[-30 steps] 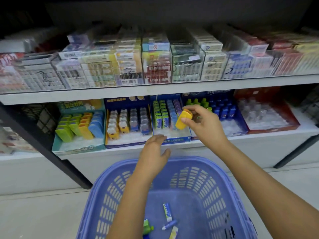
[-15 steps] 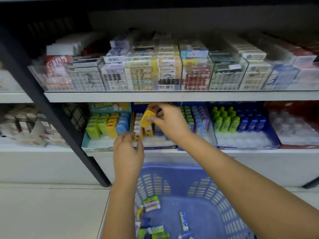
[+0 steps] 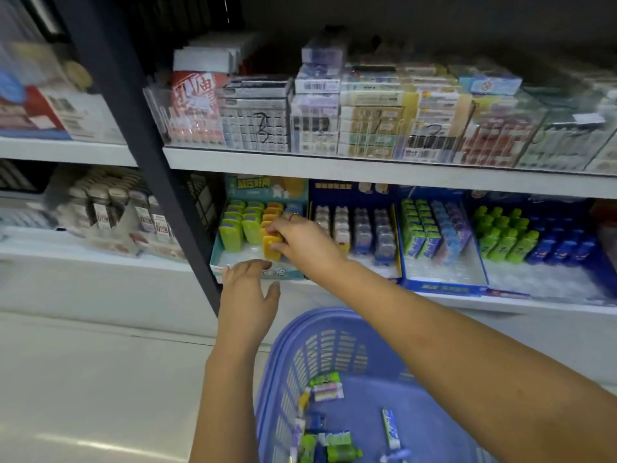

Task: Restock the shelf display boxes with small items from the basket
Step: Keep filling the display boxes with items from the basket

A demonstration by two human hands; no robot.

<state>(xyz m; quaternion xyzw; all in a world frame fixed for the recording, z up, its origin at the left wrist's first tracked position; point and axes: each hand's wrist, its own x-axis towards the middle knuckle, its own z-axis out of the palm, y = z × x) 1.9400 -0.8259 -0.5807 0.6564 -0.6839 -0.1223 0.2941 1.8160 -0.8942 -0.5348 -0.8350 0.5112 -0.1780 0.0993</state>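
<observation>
Gripping the yellow item (image 3: 271, 247) between curled fingertips, the right hand (image 3: 302, 240) holds it upright inside the teal display box (image 3: 289, 274); the left hand (image 3: 248, 297) touches the box front, fingers relaxed.

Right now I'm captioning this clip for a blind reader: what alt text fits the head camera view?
A person's right hand pinches a yellow case at the front of the teal display box on a lower shelf, while the left hand touches the box's front edge. Below, a blue basket holds a few small packets.
</observation>
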